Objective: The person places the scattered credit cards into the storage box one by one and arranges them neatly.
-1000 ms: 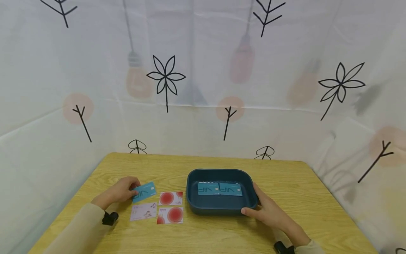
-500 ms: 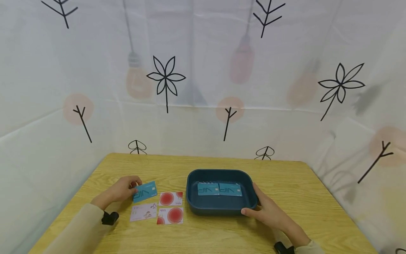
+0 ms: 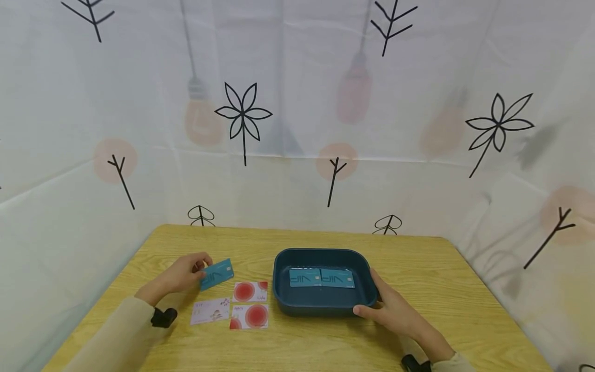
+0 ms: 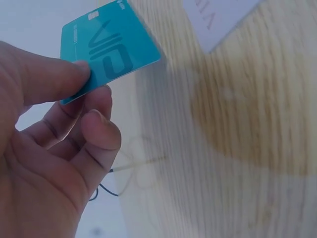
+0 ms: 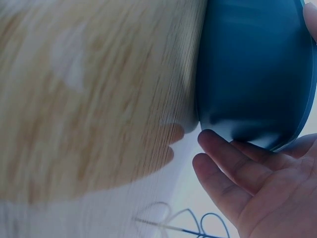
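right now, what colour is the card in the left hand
The card is teal with darker VIP lettering; it shows best in the left wrist view.

wood-grain table (image 3: 418, 268) | white backdrop (image 3: 279, 196) | black line-drawn flowers (image 3: 242, 111) | faded bulb prints (image 3: 203, 123)

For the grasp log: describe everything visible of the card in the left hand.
Teal card, thin, plastic-looking: rounded corners, darker VIP lettering, tiny pale print, light chip-like square. Unbent, tilted, raised off the table, left of the tray. The left hand pinches one edge, thumb on the printed face; the other side is hidden.
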`<state>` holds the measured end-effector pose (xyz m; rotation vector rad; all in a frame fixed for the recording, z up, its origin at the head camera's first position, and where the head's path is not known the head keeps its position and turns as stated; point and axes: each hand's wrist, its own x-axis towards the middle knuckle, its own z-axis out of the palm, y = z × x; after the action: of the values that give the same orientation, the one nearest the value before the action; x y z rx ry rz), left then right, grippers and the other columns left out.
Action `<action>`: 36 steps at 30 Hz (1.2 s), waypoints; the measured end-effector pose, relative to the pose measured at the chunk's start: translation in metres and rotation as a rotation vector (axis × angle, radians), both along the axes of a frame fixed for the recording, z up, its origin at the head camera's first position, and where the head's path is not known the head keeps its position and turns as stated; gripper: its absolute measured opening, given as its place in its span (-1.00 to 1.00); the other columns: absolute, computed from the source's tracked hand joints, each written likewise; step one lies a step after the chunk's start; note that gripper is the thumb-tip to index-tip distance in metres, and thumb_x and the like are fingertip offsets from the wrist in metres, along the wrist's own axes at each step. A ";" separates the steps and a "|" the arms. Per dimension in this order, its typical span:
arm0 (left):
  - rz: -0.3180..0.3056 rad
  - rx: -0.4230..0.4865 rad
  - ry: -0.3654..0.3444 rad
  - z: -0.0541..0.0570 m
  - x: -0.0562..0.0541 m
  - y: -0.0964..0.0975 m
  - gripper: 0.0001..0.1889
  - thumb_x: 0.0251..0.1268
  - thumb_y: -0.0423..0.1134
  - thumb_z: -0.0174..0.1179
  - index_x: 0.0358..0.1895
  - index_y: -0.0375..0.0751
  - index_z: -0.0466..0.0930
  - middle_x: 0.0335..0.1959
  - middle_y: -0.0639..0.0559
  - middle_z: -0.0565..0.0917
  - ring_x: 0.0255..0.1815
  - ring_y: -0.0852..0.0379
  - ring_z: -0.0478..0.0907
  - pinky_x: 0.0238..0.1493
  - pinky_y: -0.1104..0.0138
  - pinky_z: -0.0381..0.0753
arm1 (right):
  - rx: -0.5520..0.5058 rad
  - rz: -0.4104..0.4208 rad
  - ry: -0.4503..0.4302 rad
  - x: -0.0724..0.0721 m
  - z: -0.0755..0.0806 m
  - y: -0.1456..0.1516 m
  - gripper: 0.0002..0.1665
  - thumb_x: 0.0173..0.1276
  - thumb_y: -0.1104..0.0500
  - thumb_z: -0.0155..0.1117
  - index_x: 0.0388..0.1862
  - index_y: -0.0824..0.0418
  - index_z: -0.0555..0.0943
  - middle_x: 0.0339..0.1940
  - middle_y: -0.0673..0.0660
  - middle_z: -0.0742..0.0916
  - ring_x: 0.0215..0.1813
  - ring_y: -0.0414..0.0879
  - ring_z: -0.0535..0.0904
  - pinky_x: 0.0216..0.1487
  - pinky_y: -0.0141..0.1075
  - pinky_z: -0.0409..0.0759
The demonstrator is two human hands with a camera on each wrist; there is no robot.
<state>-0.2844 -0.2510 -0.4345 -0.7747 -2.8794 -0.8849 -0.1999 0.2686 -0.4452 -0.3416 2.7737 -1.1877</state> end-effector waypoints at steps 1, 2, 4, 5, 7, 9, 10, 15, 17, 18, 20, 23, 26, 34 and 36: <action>-0.009 0.004 0.007 0.001 0.000 0.001 -0.83 0.27 -0.47 0.14 -0.13 -0.17 0.51 -0.45 0.07 0.43 -0.49 0.20 0.32 -0.44 0.33 0.35 | -0.002 0.001 -0.001 0.000 0.000 0.000 0.31 0.19 -0.23 0.34 0.54 0.30 -0.27 0.50 0.41 0.04 0.35 0.28 0.31 0.19 0.02 0.42; -0.010 0.007 0.013 0.001 0.000 0.002 -0.83 0.27 -0.47 0.14 -0.13 -0.17 0.51 -0.45 0.07 0.43 -0.50 0.20 0.32 -0.44 0.34 0.35 | -0.004 0.002 -0.002 0.000 0.000 0.000 0.31 0.19 -0.23 0.34 0.54 0.29 -0.27 0.50 0.41 0.04 0.35 0.28 0.31 0.19 0.02 0.42; -0.015 0.013 0.019 0.003 0.000 0.004 -0.82 0.28 -0.48 0.13 -0.12 -0.17 0.50 -0.45 0.06 0.43 -0.51 0.19 0.32 -0.45 0.34 0.35 | -0.002 0.001 0.000 0.000 0.000 0.000 0.31 0.19 -0.23 0.34 0.54 0.29 -0.27 0.50 0.41 0.04 0.36 0.28 0.30 0.20 0.03 0.41; -0.014 0.011 0.022 0.004 0.000 0.005 -0.82 0.28 -0.48 0.13 -0.12 -0.17 0.50 -0.45 0.07 0.43 -0.51 0.19 0.33 -0.44 0.34 0.35 | 0.002 0.000 0.002 0.000 0.000 0.000 0.31 0.19 -0.23 0.34 0.54 0.29 -0.27 0.50 0.41 0.05 0.36 0.28 0.30 0.20 0.03 0.41; -0.008 0.008 0.023 0.005 0.000 0.008 -0.81 0.28 -0.48 0.12 -0.11 -0.16 0.50 -0.44 0.07 0.43 -0.51 0.19 0.34 -0.44 0.34 0.37 | 0.006 -0.001 0.002 0.000 0.000 0.000 0.30 0.19 -0.23 0.33 0.54 0.29 -0.26 0.50 0.40 0.05 0.37 0.28 0.29 0.21 0.04 0.40; -0.007 0.009 0.019 0.006 0.000 0.011 -0.80 0.29 -0.48 0.11 -0.10 -0.16 0.50 -0.43 0.06 0.44 -0.50 0.19 0.35 -0.44 0.34 0.37 | 0.012 -0.004 0.003 0.000 0.000 0.000 0.30 0.19 -0.24 0.33 0.54 0.29 -0.26 0.50 0.40 0.05 0.37 0.28 0.28 0.22 0.06 0.38; -0.007 0.009 0.018 0.007 0.000 0.013 -0.80 0.29 -0.48 0.11 -0.09 -0.16 0.49 -0.43 0.06 0.44 -0.50 0.19 0.35 -0.44 0.34 0.38 | 0.012 -0.005 0.003 0.000 0.000 0.000 0.30 0.19 -0.24 0.33 0.54 0.29 -0.26 0.50 0.40 0.05 0.37 0.28 0.28 0.22 0.06 0.37; -0.038 0.023 0.036 0.010 -0.001 0.020 -0.79 0.29 -0.48 0.11 -0.08 -0.16 0.49 -0.43 0.06 0.44 -0.50 0.20 0.34 -0.45 0.34 0.37 | 0.008 -0.008 0.002 0.000 0.000 -0.001 0.31 0.18 -0.24 0.34 0.54 0.29 -0.26 0.51 0.40 0.04 0.38 0.27 0.27 0.23 0.07 0.36; -0.046 0.029 0.049 0.011 -0.003 0.024 -0.79 0.28 -0.49 0.12 -0.09 -0.15 0.49 -0.44 0.07 0.44 -0.50 0.20 0.34 -0.45 0.34 0.37 | 0.009 -0.008 0.004 0.000 -0.001 -0.001 0.32 0.18 -0.25 0.34 0.54 0.29 -0.26 0.51 0.40 0.04 0.38 0.27 0.26 0.23 0.07 0.35; -0.052 0.030 0.054 0.011 -0.004 0.026 -0.79 0.28 -0.49 0.12 -0.10 -0.15 0.49 -0.44 0.08 0.44 -0.50 0.21 0.34 -0.45 0.34 0.37 | 0.009 -0.007 0.006 0.000 -0.001 -0.001 0.32 0.18 -0.25 0.34 0.54 0.29 -0.26 0.51 0.40 0.04 0.38 0.27 0.27 0.23 0.07 0.36; -0.065 0.028 0.054 0.013 -0.005 0.030 -0.79 0.28 -0.48 0.12 -0.10 -0.14 0.50 -0.45 0.08 0.44 -0.51 0.22 0.33 -0.45 0.34 0.36 | 0.005 -0.008 0.006 0.000 -0.001 0.000 0.32 0.18 -0.24 0.34 0.54 0.29 -0.26 0.50 0.40 0.04 0.38 0.27 0.27 0.22 0.06 0.37; -0.073 0.022 0.042 0.016 -0.007 0.036 -0.80 0.30 -0.46 0.12 -0.10 -0.12 0.49 -0.46 0.10 0.42 -0.52 0.22 0.32 -0.45 0.35 0.35 | 0.006 -0.010 0.006 0.000 -0.001 0.000 0.32 0.17 -0.24 0.35 0.54 0.28 -0.25 0.50 0.40 0.05 0.37 0.27 0.29 0.21 0.05 0.39; -0.084 0.023 0.043 0.019 -0.009 0.042 -0.80 0.30 -0.46 0.12 -0.10 -0.12 0.49 -0.49 0.10 0.40 -0.55 0.23 0.30 -0.46 0.34 0.34 | 0.002 -0.010 0.002 -0.001 -0.001 0.000 0.31 0.18 -0.23 0.35 0.55 0.27 -0.26 0.51 0.39 0.05 0.37 0.27 0.29 0.20 0.04 0.40; -0.101 0.016 0.068 0.032 -0.015 0.059 -0.81 0.31 -0.45 0.11 -0.08 -0.13 0.50 -0.54 0.10 0.36 -0.53 0.20 0.27 -0.39 0.28 0.33 | -0.009 -0.007 -0.007 0.000 0.000 0.000 0.31 0.18 -0.23 0.35 0.55 0.26 -0.26 0.51 0.39 0.04 0.35 0.26 0.31 0.18 0.01 0.43; -0.097 0.011 0.066 0.035 -0.015 0.064 -0.81 0.32 -0.44 0.11 -0.07 -0.12 0.50 -0.52 0.09 0.36 -0.51 0.18 0.27 -0.38 0.26 0.33 | -0.009 -0.007 -0.007 0.000 0.000 0.000 0.31 0.18 -0.23 0.35 0.55 0.26 -0.26 0.51 0.39 0.04 0.36 0.26 0.31 0.18 0.01 0.44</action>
<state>-0.2995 -0.1870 -0.3994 -0.9310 -2.7990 -0.8656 -0.2002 0.2683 -0.4453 -0.3285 2.7668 -1.2009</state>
